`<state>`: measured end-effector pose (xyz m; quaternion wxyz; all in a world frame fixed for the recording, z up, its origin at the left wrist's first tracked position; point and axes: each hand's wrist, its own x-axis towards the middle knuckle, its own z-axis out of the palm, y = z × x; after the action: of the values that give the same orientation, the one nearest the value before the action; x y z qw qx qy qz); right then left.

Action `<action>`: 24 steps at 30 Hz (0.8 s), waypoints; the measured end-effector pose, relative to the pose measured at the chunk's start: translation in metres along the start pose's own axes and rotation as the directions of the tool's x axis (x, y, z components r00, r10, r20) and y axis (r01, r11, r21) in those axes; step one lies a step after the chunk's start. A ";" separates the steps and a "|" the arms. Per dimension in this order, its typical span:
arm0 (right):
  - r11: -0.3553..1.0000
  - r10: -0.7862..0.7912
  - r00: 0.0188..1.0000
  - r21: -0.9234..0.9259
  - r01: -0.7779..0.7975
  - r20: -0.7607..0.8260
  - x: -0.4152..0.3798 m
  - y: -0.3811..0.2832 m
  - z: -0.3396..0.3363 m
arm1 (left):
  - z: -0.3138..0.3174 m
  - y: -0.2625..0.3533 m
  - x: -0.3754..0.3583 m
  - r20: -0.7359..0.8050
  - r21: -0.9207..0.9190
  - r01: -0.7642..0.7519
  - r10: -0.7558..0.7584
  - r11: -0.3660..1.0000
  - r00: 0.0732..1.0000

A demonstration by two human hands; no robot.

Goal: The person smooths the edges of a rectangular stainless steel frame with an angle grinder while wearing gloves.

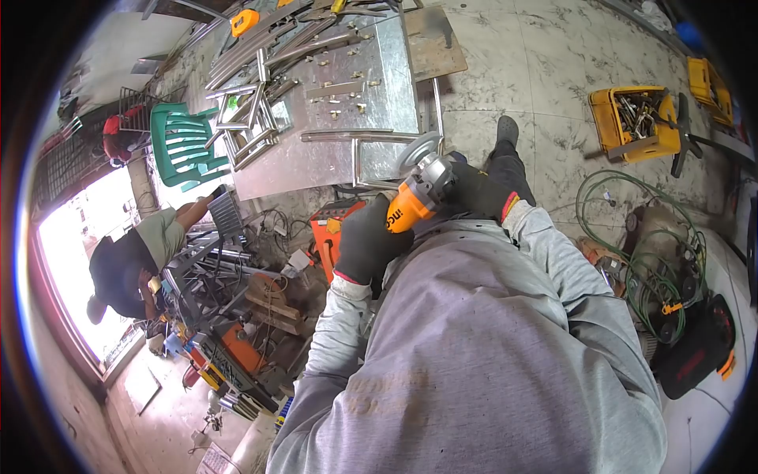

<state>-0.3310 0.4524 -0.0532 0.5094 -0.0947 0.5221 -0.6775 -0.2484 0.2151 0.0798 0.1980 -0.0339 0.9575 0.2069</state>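
Both my hands wear dark gloves and hold an orange angle grinder (pixel 410 207) in front of my chest. My left hand (pixel 368 242) is wrapped round the orange body. At the grey metal head, my right hand (pixel 476 192) is closed on the grinder's side, with its fingers partly hidden. The grinder's round disc (pixel 418 153) points away from me, overlapping the near edge of the metal-topped table (pixel 272 178). Right by the disc is a square-cornered metal tube frame (pixel 371 141) at that edge.
Metal tubes (pixel 257 103) lie across the table, with an orange tape measure (pixel 244 22) behind. A green plastic chair (pixel 180 142) stands left, near a bending person (pixel 126 261). Rightward are a yellow crate of metal pieces (pixel 636 150), a coiled green hose (pixel 588 207) and an orange-red machine (pixel 322 246) below the table.
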 end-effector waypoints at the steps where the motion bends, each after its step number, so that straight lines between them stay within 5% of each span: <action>1: 0.998 -0.039 0.999 0.053 0.041 -0.032 0.004 0.014 -0.002 | -0.005 0.004 0.002 -0.002 0.011 -0.019 0.019 1.000 1.000; 2: 0.998 -0.039 0.999 0.053 0.041 -0.031 0.010 0.028 -0.002 | -0.010 0.008 0.004 -0.003 0.022 -0.038 0.038 0.999 0.999; 4: 0.934 -0.332 0.941 -0.164 0.318 -0.068 0.019 0.048 -0.001 | -0.019 0.017 0.012 -0.009 0.033 -0.064 0.064 0.997 0.998; 8: 0.966 -0.155 0.988 -0.213 0.148 -0.017 0.015 0.035 -0.004 | -0.031 0.024 0.021 -0.028 0.166 -0.144 0.151 0.975 0.988; 11: 0.993 -0.112 0.992 0.034 0.114 -0.056 -0.006 -0.001 0.005 | -0.030 0.015 0.010 -0.094 0.008 -0.084 0.085 0.996 0.992; 13: 0.987 -0.068 0.987 -0.153 0.045 -0.144 -0.014 -0.016 0.009 | -0.032 0.010 -0.004 -0.100 -0.015 -0.051 0.049 0.999 0.994; 14: 0.831 0.002 1.000 0.556 -0.008 0.012 0.021 0.049 -0.005 | -0.031 0.007 -0.010 -0.110 -0.041 -0.010 0.006 0.999 0.994; 15: 0.832 -0.001 1.000 0.554 -0.007 0.015 0.016 0.037 -0.004 | -0.028 0.003 -0.015 -0.114 -0.039 -0.010 0.005 0.999 0.993; 17: 0.995 0.075 0.995 0.075 -0.070 -0.064 -0.005 -0.003 0.002 | -0.018 -0.006 -0.022 -0.088 -0.121 0.059 -0.070 0.991 0.994; 21: 0.983 -0.077 0.997 0.167 0.081 -0.030 0.009 0.026 -0.005 | -0.002 -0.009 -0.019 -0.064 -0.075 0.057 -0.062 0.996 0.996; 24: 0.982 -0.183 0.980 -0.033 0.186 0.082 -0.007 0.003 -0.012 | -0.004 0.004 -0.011 -0.073 -0.070 0.029 -0.034 0.997 0.997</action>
<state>-0.3339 0.4652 -0.0581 0.4626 -0.1795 0.5043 -0.7067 -0.2404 0.2166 0.0887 0.1642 -0.0635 0.9558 0.2354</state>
